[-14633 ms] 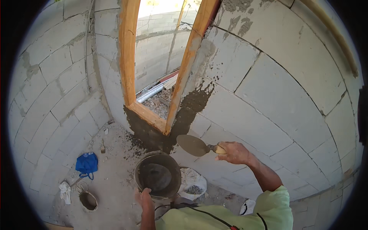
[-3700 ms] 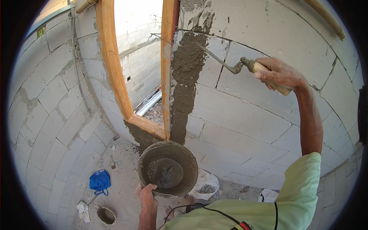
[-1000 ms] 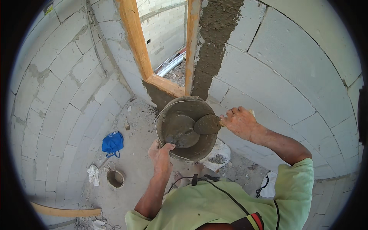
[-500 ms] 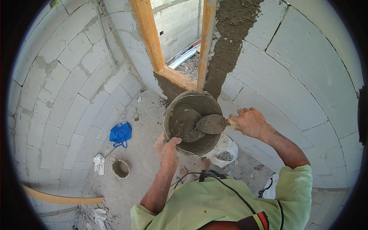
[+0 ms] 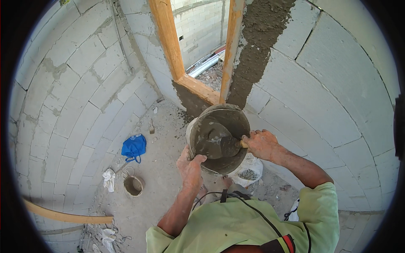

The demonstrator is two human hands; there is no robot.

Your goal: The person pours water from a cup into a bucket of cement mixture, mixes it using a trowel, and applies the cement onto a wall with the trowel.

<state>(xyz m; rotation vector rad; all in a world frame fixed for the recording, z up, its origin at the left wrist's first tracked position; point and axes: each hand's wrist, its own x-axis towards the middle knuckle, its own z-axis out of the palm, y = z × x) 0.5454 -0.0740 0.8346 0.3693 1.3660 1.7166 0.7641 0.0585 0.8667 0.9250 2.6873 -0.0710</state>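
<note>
My left hand (image 5: 190, 168) grips the left side of a mortar-smeared bucket (image 5: 236, 116), its thumb over the rim and its fingers hidden beneath. The bucket is tilted, and wet grey mortar (image 5: 209, 134) lies inside. My right hand (image 5: 261, 144) is closed round the short light handle of a trowel (image 5: 228, 146). The trowel's blade, coated in mortar, dips into the bucket against the mortar. Just beyond the bucket, a band of fresh mortar (image 5: 257, 50) runs up the block wall beside a wooden frame (image 5: 171, 42).
A blue bag (image 5: 134, 145) lies on the floor at left, near a small dirty pail (image 5: 133, 185) and a white crumpled cloth (image 5: 109, 180). An open white sack (image 5: 249, 170) stands under the bucket's right side. A curved wooden strip (image 5: 69, 217) juts in at lower left.
The trowel has moved left and deeper into the bucket, with my right hand closer to the rim. The bucket has shifted slightly right and tilted more, with my left hand still on it.
</note>
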